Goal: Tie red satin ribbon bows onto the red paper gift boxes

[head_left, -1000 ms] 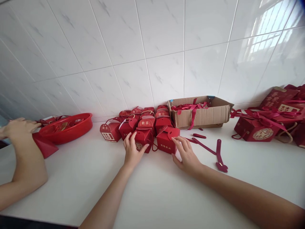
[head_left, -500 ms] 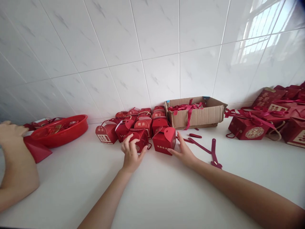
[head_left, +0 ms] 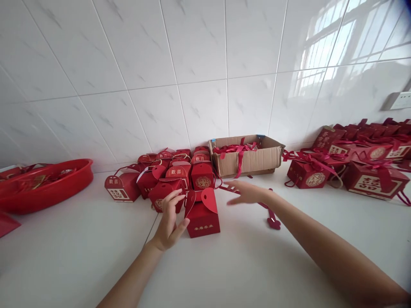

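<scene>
A red gift box (head_left: 203, 218) with gold characters and curved top flaps stands upright on the white table, in front of a cluster of similar boxes. My left hand (head_left: 170, 222) is at its left side with fingers apart; whether the fingertips touch it is unclear. Behind those fingers is another red box (head_left: 160, 191), partly hidden. My right hand (head_left: 245, 193) hovers to the right of the front box, fingers spread and holding nothing, above dark red strips. One strip (head_left: 273, 220) ends in a flower-like shape beside my right forearm.
A cardboard box (head_left: 257, 160) of red ribbons stands against the tiled wall. On the left is a red basin (head_left: 73, 182) with items inside. Ribbon-tied red boxes (head_left: 313, 173) crowd the right side, below a wall socket (head_left: 400, 101).
The view has turned right. The front box now stands nearer me, ahead of the cluster. My right hand has come off its side and lifted away; the other person's arm has left view.
</scene>
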Demonstrator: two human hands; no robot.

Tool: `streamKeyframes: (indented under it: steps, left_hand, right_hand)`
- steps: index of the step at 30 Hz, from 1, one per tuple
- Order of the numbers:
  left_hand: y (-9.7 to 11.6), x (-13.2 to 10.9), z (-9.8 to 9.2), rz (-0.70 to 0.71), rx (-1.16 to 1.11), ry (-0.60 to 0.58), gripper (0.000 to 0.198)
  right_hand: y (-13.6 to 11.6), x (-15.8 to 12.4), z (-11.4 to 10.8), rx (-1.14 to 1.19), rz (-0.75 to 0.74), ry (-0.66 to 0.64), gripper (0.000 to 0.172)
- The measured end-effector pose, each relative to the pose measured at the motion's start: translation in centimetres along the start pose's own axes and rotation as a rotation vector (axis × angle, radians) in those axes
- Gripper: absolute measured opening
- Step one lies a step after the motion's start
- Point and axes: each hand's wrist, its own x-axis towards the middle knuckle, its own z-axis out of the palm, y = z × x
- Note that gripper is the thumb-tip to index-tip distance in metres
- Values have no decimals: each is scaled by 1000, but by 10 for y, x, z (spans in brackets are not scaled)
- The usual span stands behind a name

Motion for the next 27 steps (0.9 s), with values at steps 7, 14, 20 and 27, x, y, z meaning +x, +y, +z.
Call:
streamKeyframes:
  steps: [7,14,20,27]
  left_hand:
    - [3,1,1,-26,-183,-129,59]
    - [3,0,0,-75,-241,-130,59]
    - [2,1,1,-81,-222,-126,58]
    - [5,-2,0,-105,-235,-139,57]
  right_hand:
    - [41,40,-30,-95,274,403,48]
    - [38,43,-27,-83,239,523,35]
    - [-4,7,-82,-33,108,786,35]
    - [-76,-73,-115,162,-416,1591,18]
